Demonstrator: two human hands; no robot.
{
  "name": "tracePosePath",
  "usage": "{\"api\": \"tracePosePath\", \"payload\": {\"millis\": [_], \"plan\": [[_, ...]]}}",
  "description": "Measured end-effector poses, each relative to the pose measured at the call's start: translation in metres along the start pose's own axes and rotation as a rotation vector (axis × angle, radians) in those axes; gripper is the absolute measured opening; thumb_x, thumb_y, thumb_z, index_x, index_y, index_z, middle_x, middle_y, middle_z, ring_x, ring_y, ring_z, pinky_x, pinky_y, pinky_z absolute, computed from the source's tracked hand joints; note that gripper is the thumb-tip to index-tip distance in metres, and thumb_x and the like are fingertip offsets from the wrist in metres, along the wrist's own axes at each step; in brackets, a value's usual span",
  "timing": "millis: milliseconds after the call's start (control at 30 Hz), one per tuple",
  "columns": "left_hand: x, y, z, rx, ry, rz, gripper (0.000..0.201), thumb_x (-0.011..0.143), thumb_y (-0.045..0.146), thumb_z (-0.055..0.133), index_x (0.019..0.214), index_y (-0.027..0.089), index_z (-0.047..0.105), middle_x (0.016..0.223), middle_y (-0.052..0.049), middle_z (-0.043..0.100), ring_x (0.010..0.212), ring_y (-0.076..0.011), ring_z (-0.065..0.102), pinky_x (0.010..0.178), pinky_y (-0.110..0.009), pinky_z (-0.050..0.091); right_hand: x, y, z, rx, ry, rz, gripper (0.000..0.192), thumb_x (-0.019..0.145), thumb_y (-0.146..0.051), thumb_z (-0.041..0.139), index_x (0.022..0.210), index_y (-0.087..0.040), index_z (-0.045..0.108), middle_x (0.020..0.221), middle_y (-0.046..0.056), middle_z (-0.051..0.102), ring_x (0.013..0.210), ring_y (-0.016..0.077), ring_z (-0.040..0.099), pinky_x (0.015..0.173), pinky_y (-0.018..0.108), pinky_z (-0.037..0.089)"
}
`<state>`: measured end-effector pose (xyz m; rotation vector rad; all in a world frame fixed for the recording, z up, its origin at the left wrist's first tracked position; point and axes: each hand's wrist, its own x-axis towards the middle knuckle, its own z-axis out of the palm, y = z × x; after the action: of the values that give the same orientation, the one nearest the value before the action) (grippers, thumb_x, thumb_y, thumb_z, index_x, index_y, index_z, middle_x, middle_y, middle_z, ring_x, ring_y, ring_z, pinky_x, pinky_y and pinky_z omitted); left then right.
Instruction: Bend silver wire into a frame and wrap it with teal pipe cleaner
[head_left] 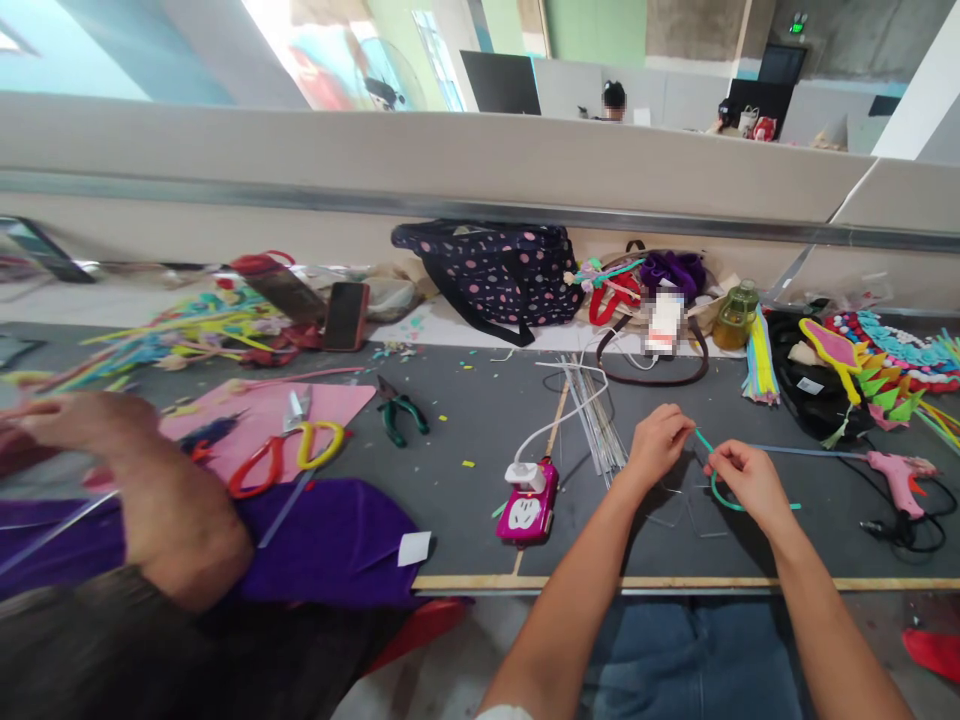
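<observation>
A thin green pipe cleaner (726,500) curves between my hands, bent into a loop with its tail pointing right. My left hand (660,442) pinches its upper end between closed fingers. On the lower right, my right hand (744,476) grips the same stem near the bend, thumb and fingers pressed together. Beneath them, thin bent wire pieces (705,520) lie on the dark tabletop (465,520). Left of my left hand rests a bundle of straight thin rods (592,420).
A magenta power strip (529,510) with a white plug sits left of my forearm. To the right lies a pink glue gun (896,480) with its black cord. A co-worker's arm (172,490) reaches over purple cloth (337,530), near scissors (289,445) and pliers (401,410).
</observation>
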<state>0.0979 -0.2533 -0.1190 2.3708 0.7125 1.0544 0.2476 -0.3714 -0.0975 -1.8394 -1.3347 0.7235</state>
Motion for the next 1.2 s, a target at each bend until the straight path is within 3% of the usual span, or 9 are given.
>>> {"api": "tracePosePath", "payload": {"millis": [100,333,467,567,767,967,1200], "plan": [[-0.001,-0.002,0.001,0.007,-0.003,0.004,0.018,0.093,0.019,0.052,0.086,0.018,0.069,0.080,-0.004,0.059,0.080,-0.0155,0.055,0.074,-0.026,0.044,0.002,0.004,0.001,0.087,-0.024,0.024,0.038,0.083,-0.053,0.053,0.077,-0.019,0.067,0.066,0.004,0.070,0.058,0.0162,0.059,0.056,0.025,0.042],[-0.001,-0.004,0.001,0.031,-0.011,0.011,0.020,0.094,0.023,0.050,0.088,0.018,0.069,0.080,-0.004,0.059,0.081,-0.0156,0.055,0.074,-0.026,0.042,0.001,-0.001,0.003,0.018,-0.003,0.018,0.034,0.082,-0.052,0.055,0.075,-0.020,0.064,0.073,0.004,0.072,0.061,0.0162,0.061,0.057,0.025,0.043],[-0.002,-0.003,0.001,0.033,-0.003,0.020,0.021,0.095,0.023,0.049,0.087,0.018,0.068,0.080,-0.004,0.059,0.081,-0.0160,0.054,0.074,-0.026,0.042,-0.001,-0.003,0.007,0.198,-0.073,0.079,0.038,0.082,-0.056,0.056,0.076,-0.019,0.060,0.070,0.006,0.072,0.057,0.0155,0.060,0.054,0.025,0.043],[-0.002,-0.003,0.000,0.030,0.002,0.020,0.021,0.095,0.024,0.049,0.088,0.018,0.068,0.081,-0.005,0.059,0.082,-0.0159,0.055,0.075,-0.026,0.043,-0.004,-0.003,0.007,0.341,-0.100,0.119,0.039,0.081,-0.058,0.060,0.079,-0.019,0.059,0.075,0.007,0.071,0.068,0.0180,0.065,0.057,0.025,0.048],[-0.001,-0.001,-0.002,-0.014,0.020,0.014,0.017,0.093,0.020,0.052,0.089,0.018,0.068,0.081,-0.004,0.060,0.081,-0.0157,0.055,0.075,-0.026,0.043,-0.006,-0.007,0.007,0.374,-0.087,0.074,0.039,0.072,-0.058,0.071,0.076,-0.020,0.061,0.075,0.003,0.068,0.070,0.0168,0.063,0.064,0.029,0.054],[0.000,0.001,-0.005,-0.049,0.029,0.001,0.017,0.093,0.021,0.053,0.086,0.018,0.068,0.079,-0.004,0.059,0.079,-0.0151,0.055,0.073,-0.026,0.043,-0.011,-0.025,0.002,0.749,-0.159,0.207,0.038,0.070,-0.049,0.079,0.084,-0.019,0.062,0.089,0.008,0.074,0.090,0.0215,0.070,0.076,0.032,0.058],[0.000,0.001,-0.006,-0.111,0.039,0.014,0.017,0.093,0.021,0.052,0.086,0.019,0.068,0.078,-0.003,0.059,0.077,-0.0147,0.055,0.072,-0.026,0.043,-0.021,-0.034,-0.011,0.976,-0.389,0.260,0.037,0.079,-0.036,0.074,0.111,-0.021,0.063,0.110,0.012,0.072,0.103,0.0264,0.069,0.052,0.024,0.058]]}}
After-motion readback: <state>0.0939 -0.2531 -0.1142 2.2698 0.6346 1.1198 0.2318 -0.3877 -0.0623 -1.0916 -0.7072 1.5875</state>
